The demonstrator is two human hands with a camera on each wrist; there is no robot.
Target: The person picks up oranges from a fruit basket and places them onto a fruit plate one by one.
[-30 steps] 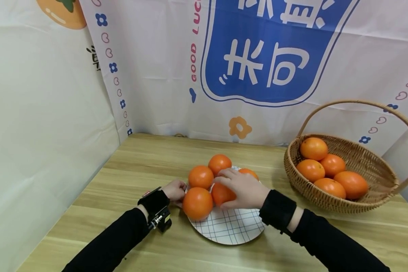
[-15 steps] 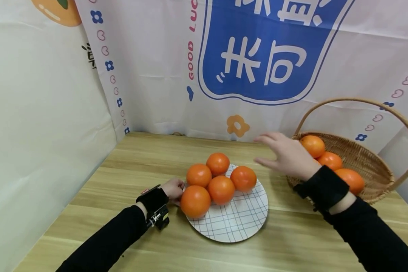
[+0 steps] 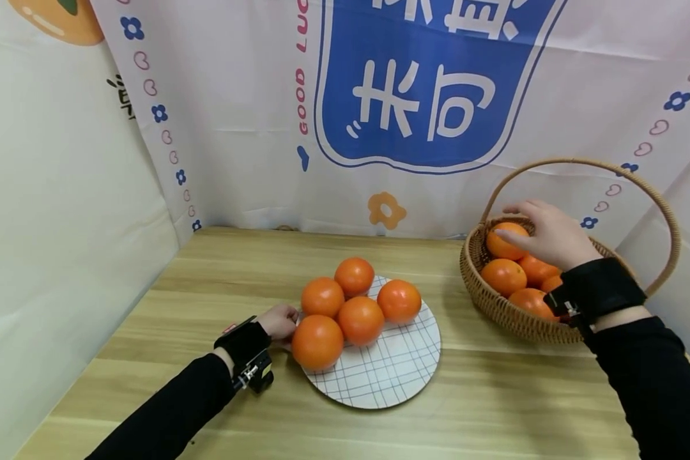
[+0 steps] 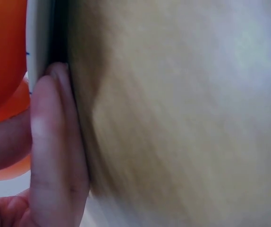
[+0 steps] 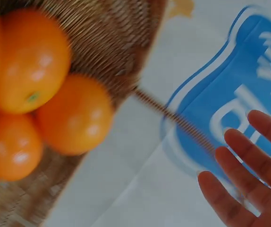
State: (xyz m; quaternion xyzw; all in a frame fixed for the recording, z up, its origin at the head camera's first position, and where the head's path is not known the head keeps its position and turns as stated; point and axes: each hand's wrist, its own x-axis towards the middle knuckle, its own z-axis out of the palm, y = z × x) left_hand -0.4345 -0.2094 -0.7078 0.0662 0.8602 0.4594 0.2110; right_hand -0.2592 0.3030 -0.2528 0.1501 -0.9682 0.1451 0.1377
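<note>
My left hand (image 3: 280, 322) pinches the left edge of a round white plate (image 3: 393, 367) with a thin grid pattern. In the left wrist view its fingers (image 4: 50, 142) lie under the rim and the thumb (image 4: 5, 144) is on the upper side. Several oranges (image 3: 361, 321) sit on the plate's left and back part. Over at the right, my right hand (image 3: 554, 235) hovers above a wicker basket (image 3: 491, 310), fingers spread and holding nothing. Right by it is the back-left orange (image 3: 503, 246) in the basket. The right wrist view shows more oranges (image 5: 74, 113) in there.
A tall arched handle (image 3: 664, 217) rises over the basket, beyond the right hand. White printed cloth (image 3: 253, 128) hangs along the back and left of the wooden table (image 3: 253, 268). The basket stands to the plate's right.
My right hand has left an orange on the plate and moved right, over the basket. The left hand stays at the plate's edge. The head view has shifted slightly.
</note>
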